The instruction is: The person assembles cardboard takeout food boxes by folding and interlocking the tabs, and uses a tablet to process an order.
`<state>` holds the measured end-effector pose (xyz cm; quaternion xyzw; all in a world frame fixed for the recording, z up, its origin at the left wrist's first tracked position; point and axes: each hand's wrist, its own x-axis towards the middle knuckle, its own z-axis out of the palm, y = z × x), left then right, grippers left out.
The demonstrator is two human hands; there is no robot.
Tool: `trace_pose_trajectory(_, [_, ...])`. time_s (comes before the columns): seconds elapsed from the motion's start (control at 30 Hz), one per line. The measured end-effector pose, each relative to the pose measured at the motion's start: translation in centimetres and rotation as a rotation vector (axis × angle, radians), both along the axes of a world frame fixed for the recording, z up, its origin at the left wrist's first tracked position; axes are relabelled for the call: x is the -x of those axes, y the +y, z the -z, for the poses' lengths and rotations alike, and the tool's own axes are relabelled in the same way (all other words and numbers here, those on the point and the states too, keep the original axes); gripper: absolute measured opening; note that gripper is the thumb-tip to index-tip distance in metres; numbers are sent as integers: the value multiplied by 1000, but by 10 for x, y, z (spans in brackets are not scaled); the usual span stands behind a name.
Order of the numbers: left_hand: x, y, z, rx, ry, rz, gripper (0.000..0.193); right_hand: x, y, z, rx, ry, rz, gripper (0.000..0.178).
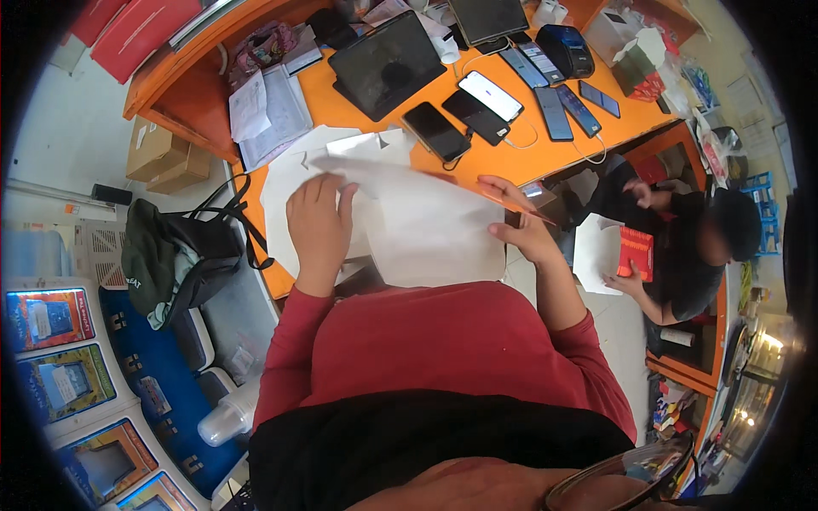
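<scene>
A thin white card sheet (439, 226) with red showing along its right edge is tilted up in front of me. My right hand (530, 228) grips that edge between thumb and fingers. At the sheet's left side, my left hand (319, 226) rests against the white pieces with its thumb apart from its fingers; whether it pinches anything is not visible. More flat white card pieces (285, 200) lie beneath, on the orange desk (375, 126). A black phone (436, 131) lies just beyond the raised sheet.
Several phones, one a lit phone (491, 95), and a dark tablet (388, 64) cover the far desk. Papers (277, 115) lie at left. A black bag (209, 255) hangs left. At right, a co-worker (699, 247) holds a red-and-white box (635, 254).
</scene>
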<state>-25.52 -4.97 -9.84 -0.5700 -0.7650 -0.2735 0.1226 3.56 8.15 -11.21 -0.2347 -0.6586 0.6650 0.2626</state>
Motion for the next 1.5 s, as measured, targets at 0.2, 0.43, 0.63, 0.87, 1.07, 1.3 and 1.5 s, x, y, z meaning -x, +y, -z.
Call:
trace_pose_trajectory(0.2, [-76,15,-21,155,-733,60,16,-57,28,30,247,-99,120,66])
trace_pose_trajectory(0.43, [-124,54,23,367,-577,93,10,-100,71,25,238,-123,47,63])
trace_pose_trajectory(0.63, [-149,90,4,218,-1184,71,15,-129,111,28,297,-49,58,63])
trace_pose_trajectory(0.87, [-192,112,1,495,-727,-52,16,-159,145,37,327,-83,-28,63])
trace_pose_trajectory(1.07, [-183,127,38,342,-971,-12,45,-165,175,43,581,-63,26,63])
trace_pose_trajectory(1.3, [-228,136,34,279,-1166,373,133,-168,195,65,837,-173,34,76])
trace_pose_trajectory(1.5, [-232,132,52,165,-1112,352,128,-180,198,59,544,71,-380,140])
